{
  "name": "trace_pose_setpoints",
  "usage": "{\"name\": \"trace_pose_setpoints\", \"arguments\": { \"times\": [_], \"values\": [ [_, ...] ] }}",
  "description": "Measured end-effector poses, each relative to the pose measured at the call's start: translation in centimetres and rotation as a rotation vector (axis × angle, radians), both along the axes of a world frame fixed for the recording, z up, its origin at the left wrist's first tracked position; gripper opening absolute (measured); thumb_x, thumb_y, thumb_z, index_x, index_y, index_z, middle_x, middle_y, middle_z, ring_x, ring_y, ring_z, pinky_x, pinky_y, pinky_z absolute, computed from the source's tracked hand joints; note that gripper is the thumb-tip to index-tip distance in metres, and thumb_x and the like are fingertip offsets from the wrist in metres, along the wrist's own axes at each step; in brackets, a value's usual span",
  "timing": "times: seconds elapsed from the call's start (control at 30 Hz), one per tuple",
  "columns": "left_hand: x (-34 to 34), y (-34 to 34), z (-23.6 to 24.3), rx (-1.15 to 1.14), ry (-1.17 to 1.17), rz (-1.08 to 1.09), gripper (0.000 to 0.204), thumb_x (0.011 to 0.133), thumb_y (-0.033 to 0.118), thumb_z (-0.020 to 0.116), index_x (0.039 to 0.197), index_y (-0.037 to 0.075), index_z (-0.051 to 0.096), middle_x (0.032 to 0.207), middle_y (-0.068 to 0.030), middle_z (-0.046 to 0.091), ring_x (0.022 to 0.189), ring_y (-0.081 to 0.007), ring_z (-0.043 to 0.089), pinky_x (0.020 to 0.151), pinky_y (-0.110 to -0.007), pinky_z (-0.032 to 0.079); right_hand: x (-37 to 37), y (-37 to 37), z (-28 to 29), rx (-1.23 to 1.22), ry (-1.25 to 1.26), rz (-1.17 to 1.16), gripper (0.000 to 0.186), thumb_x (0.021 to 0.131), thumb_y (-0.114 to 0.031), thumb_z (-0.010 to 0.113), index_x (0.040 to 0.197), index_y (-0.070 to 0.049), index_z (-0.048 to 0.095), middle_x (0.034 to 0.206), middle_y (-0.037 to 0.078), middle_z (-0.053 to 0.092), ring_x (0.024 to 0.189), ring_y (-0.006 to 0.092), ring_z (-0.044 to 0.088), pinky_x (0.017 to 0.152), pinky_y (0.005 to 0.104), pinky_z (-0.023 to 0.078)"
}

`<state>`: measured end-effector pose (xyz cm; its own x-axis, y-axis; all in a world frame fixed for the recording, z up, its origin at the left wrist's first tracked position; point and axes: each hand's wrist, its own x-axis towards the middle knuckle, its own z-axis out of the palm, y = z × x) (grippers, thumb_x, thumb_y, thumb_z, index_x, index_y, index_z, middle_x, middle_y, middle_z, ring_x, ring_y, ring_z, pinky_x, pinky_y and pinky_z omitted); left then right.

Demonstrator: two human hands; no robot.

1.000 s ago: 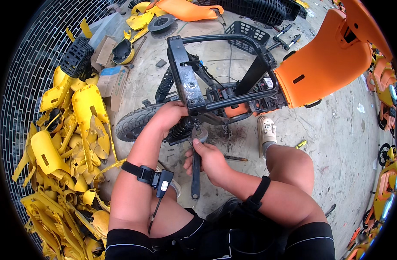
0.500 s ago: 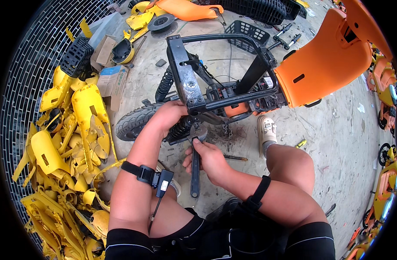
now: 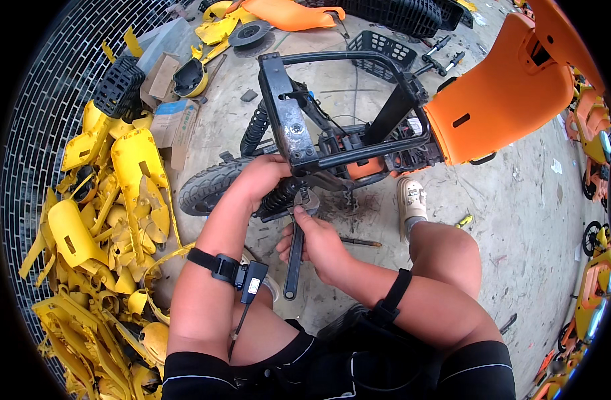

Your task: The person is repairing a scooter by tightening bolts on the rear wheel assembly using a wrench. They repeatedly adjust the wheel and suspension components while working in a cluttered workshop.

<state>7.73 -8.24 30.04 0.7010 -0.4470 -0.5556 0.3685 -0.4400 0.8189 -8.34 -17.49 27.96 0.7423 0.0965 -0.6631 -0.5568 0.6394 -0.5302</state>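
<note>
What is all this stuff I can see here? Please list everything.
frame: one, black, centre
wheel: one, black, left of the frame
springs: two, black, beside the wheel
wrench: one, dark grey, below the frame's near corner
large panel: at least one, orange, upper right
plastic parts: many, yellow, heaped left
boxes: at least two, brown, upper left
baskets: at least two, black, upper area
floor: one, grey, throughout
rod: one, dark, right of the wrench
vehicles: several, orange and yellow, right edge
shoes: two, cream, on the floor
left fingers: bare, partly hidden at the frame
right fingers: bare, on the wrench
</note>
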Motion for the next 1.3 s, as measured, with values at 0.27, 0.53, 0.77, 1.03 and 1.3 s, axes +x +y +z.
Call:
{"name": "trace_pose_setpoints", "arguments": {
  "times": [0.27,0.53,0.77,1.03,1.3],
  "values": [
    [0.4,0.2,-0.9,-0.002,-0.018,-0.004,0.022,0.087,0.016,0.064,0.104,0.003,0.071,0.093,-0.0047,0.070,0.080,-0.0158,0.061,0.074,-0.030,0.046,0.3,-0.1,0.4,-0.099,0.018,0.013,0.058,0.099,-0.058,0.057,0.098,-0.001,0.057,0.082,0.013,0.067,0.070,0.0228,0.068,0.068,0.0368,0.058],
    [0.3,0.1,-0.7,-0.001,-0.009,-0.005,0.022,0.087,0.015,0.063,0.104,0.003,0.070,0.092,-0.0046,0.070,0.080,-0.0155,0.061,0.075,-0.030,0.046,0.3,0.3,-0.7,-0.041,-0.011,0.011,0.060,0.099,-0.060,0.055,0.097,0.000,0.058,0.083,0.014,0.068,0.069,0.0234,0.068,0.069,0.0355,0.057],
    [0.4,0.3,-1.1,-0.028,0.002,0.012,0.019,0.087,0.013,0.063,0.101,0.002,0.071,0.092,-0.0048,0.070,0.080,-0.0151,0.062,0.075,-0.029,0.046,0.2,0.1,0.1,-0.091,0.020,0.018,0.061,0.098,-0.061,0.056,0.096,-0.001,0.058,0.079,0.011,0.066,0.067,0.0221,0.066,0.065,0.0350,0.057],
    [0.0,0.0,-0.3,-0.045,0.027,0.022,0.020,0.087,0.013,0.064,0.102,0.001,0.071,0.092,-0.0053,0.071,0.081,-0.0158,0.063,0.076,-0.030,0.047,0.3,0.3,-0.2,-0.041,-0.012,0.007,0.054,0.102,-0.056,0.052,0.100,-0.002,0.057,0.078,0.011,0.066,0.068,0.0227,0.066,0.066,0.0348,0.053],
    [0.2,0.3,-0.4,0.001,-0.013,-0.007,0.022,0.089,0.015,0.062,0.104,0.002,0.072,0.092,-0.0047,0.070,0.082,-0.0149,0.062,0.074,-0.030,0.046,0.2,1.2,-0.5,-0.068,-0.031,-0.068,0.049,0.105,-0.050,0.050,0.099,-0.002,0.054,0.075,0.012,0.065,0.063,0.0221,0.064,0.060,0.0346,0.052]
  ]
}}
